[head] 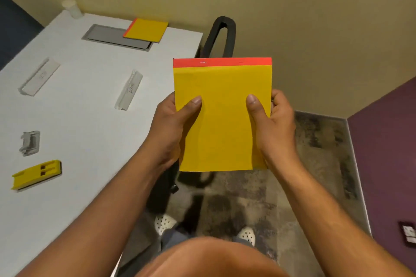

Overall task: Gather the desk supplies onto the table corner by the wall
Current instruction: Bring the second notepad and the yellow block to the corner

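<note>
Scanning left to right, I see a yellow stapler [37, 174] and a small grey clip-like item [30, 143] scattered on the white table [85, 141], then two white wrapped packs [38, 77] [128, 90]; the nearer pack's script is too blurred to read. A yellow notepad with red binding [146, 29] sits at the far corner by the wall, likely the gathering spot. Off the table edge, my left hand [174, 128] and right hand [273, 123] clamp a second yellow notepad [221, 117] by its sides, thumbs pressed on its blank face, probably to keep it flat for carrying there.
</note>
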`<control>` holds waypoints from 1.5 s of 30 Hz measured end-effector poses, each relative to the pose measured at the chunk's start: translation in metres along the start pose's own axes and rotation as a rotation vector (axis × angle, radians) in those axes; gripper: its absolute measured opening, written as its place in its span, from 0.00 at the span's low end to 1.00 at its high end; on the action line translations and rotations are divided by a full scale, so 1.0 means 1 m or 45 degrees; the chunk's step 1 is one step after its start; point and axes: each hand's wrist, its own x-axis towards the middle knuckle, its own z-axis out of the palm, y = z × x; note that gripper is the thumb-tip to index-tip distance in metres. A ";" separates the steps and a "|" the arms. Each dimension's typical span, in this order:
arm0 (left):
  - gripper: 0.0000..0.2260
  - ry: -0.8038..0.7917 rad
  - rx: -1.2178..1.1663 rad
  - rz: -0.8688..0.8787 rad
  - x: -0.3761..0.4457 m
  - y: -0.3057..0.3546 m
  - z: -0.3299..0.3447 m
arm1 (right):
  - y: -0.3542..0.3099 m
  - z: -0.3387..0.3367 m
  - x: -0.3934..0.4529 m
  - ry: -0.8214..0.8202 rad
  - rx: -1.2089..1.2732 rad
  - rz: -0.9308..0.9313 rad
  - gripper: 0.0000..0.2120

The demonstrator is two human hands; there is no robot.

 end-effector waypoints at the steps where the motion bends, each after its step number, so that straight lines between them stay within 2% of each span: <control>1: 0.12 -0.021 0.009 0.004 -0.003 -0.003 0.022 | 0.004 -0.023 -0.001 0.026 0.001 -0.006 0.07; 4: 0.11 -0.112 0.035 0.013 -0.008 -0.016 0.087 | 0.015 -0.090 -0.004 0.118 0.020 -0.005 0.07; 10: 0.16 -0.326 0.077 0.008 -0.005 -0.029 0.198 | 0.032 -0.194 0.004 0.327 0.032 0.022 0.08; 18: 0.15 -0.418 0.038 0.018 0.043 -0.024 0.281 | 0.042 -0.252 0.055 0.472 0.013 0.014 0.09; 24: 0.13 -0.371 -0.047 0.007 0.120 -0.022 0.301 | 0.049 -0.252 0.137 0.415 -0.037 -0.005 0.11; 30: 0.13 -0.254 -0.127 -0.013 0.221 -0.012 0.300 | 0.056 -0.220 0.253 0.284 -0.099 0.027 0.17; 38: 0.10 -0.017 -0.185 0.028 0.334 0.023 0.296 | 0.043 -0.175 0.396 0.107 -0.073 0.037 0.04; 45: 0.10 0.254 -0.204 0.079 0.395 0.042 0.280 | 0.045 -0.127 0.500 -0.204 -0.051 0.015 0.06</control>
